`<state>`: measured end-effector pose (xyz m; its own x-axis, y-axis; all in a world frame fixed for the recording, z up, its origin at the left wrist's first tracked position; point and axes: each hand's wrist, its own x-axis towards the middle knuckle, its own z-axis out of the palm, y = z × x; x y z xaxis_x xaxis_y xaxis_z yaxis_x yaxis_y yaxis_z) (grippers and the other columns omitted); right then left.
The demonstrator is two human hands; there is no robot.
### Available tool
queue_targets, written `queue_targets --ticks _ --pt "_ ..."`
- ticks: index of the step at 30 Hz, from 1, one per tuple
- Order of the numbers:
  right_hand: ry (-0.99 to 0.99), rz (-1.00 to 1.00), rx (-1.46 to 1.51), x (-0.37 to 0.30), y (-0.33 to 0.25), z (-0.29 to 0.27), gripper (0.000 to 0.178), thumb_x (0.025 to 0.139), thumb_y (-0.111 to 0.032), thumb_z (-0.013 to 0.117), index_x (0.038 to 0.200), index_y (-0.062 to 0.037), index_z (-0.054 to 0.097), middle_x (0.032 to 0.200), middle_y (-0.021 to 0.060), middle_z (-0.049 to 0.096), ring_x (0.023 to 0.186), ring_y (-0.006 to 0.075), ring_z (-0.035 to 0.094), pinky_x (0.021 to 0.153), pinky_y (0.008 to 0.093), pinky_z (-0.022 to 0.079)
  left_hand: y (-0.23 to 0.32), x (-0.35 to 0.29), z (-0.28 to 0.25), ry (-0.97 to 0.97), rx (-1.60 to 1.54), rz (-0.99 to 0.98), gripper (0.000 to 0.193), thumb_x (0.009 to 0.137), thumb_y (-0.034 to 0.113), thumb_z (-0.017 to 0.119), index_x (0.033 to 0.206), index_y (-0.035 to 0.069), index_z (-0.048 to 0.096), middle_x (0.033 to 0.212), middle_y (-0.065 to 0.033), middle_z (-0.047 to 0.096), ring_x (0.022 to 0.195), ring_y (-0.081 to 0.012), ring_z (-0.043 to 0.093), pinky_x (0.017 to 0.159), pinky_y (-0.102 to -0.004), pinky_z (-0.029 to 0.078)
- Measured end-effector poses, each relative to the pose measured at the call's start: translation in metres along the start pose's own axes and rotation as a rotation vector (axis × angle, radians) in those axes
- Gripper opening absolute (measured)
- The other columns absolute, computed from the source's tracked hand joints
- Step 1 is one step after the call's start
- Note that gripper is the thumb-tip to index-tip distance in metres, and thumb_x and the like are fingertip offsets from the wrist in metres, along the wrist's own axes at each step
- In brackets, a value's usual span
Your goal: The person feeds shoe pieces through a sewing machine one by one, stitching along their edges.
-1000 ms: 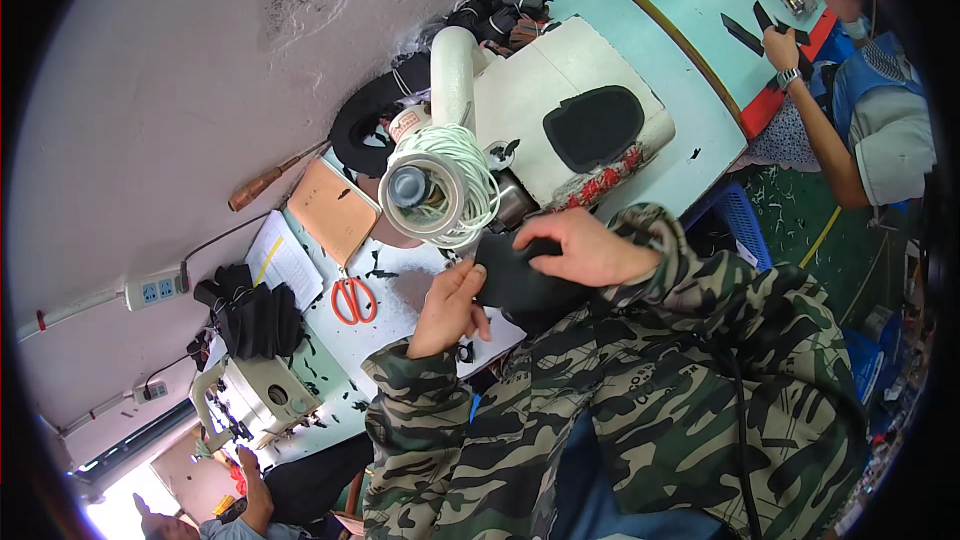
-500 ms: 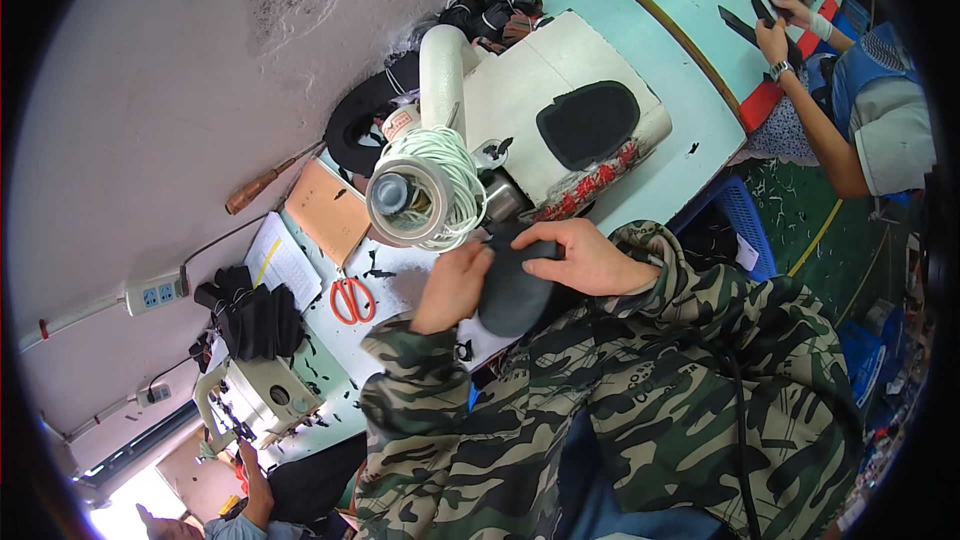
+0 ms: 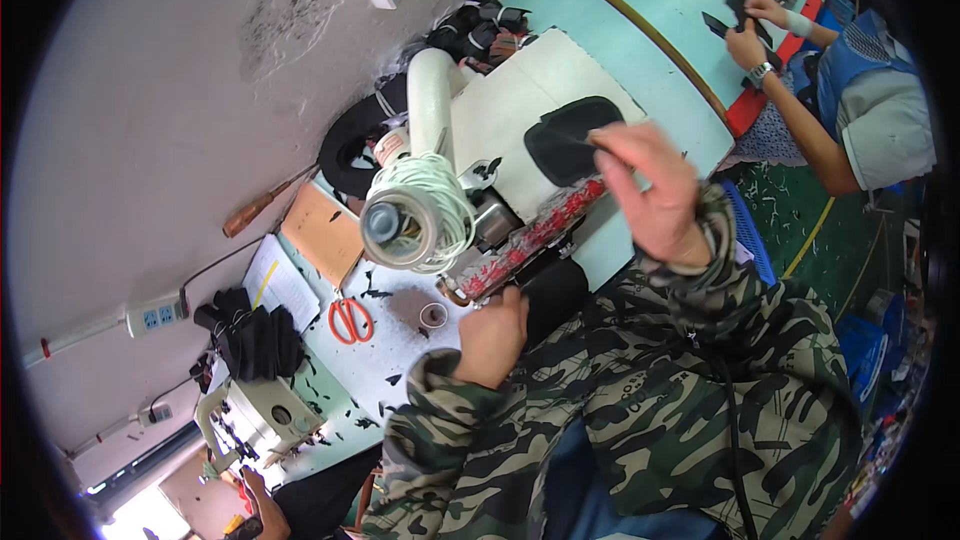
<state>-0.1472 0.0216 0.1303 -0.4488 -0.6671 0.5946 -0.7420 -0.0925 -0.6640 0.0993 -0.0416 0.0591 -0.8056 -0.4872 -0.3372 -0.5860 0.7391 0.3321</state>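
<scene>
My left hand has its fingers curled at the left end of a black fabric piece, which lies along the front underside of a cream sewing machine. My left fingers partly cover that end. Over the machine's right end is my right hand, smeared by motion. Its thumb and forefinger point at the edge of a rounded black piece lying on the machine top. Whether they grip it is unclear. Red smears mark the machine's front edge.
Orange-handled scissors, a tan pad and black scraps lie on the table at left. A coil of pale cord hangs round a lamp-like fitting. A blue crate stands at right. A co-worker's hands hold black strips.
My right hand has left the dark piece and moved up and right over the machine top. My left hand has moved slightly down and right, and the dark piece now sits against the machine's front.
</scene>
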Motion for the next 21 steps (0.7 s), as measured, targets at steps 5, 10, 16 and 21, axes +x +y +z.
queue_targets --ticks 5,10,16,21 --pt "-0.386 -0.055 -0.167 -0.032 0.031 0.016 0.017 0.074 -0.006 0.068 0.090 -0.0049 0.066 0.088 0.0078 0.063 0.081 0.0289 0.061 0.067 0.0379 0.048 -0.010 -0.010 0.040 0.118 0.082 0.044 0.020 0.089 0.024 0.058 0.094 0.006 0.054 0.086 -0.0106 0.060 0.055 -0.0277 0.064 0.047 -0.0395 0.050" --pt "-0.956 0.175 0.210 -0.082 0.004 0.041 0.017 0.081 -0.015 0.066 0.095 -0.0051 0.065 0.092 0.0102 0.064 0.082 0.0314 0.062 0.071 0.0389 0.051 -0.007 -0.012 0.047 0.317 0.105 0.020 0.011 0.086 0.016 0.060 0.090 0.009 0.053 0.081 -0.0058 0.054 0.054 -0.0216 0.063 0.046 -0.0334 0.049" --pt "-0.910 -0.009 0.236 -0.096 0.014 0.050 0.014 0.078 -0.009 0.063 0.091 -0.0027 0.063 0.092 0.0118 0.061 0.085 0.0333 0.060 0.074 0.0405 0.049 0.001 -0.021 0.022 0.401 0.009 0.136 0.008 0.088 0.015 0.059 0.089 0.010 0.053 0.073 -0.0088 0.055 0.053 -0.0239 0.062 0.045 -0.0355 0.047" --pt "-0.685 0.146 0.367 -0.073 -0.003 0.056 0.016 0.076 -0.002 0.060 0.091 -0.0027 0.062 0.085 0.0135 0.058 0.081 0.0350 0.060 0.071 0.0418 0.049 -0.019 0.004 -0.053 0.074 -0.619 -0.193 0.019 0.096 0.018 0.050 0.088 0.001 0.053 0.054 -0.0178 0.055 0.044 -0.0298 0.059 0.043 -0.0391 0.046"
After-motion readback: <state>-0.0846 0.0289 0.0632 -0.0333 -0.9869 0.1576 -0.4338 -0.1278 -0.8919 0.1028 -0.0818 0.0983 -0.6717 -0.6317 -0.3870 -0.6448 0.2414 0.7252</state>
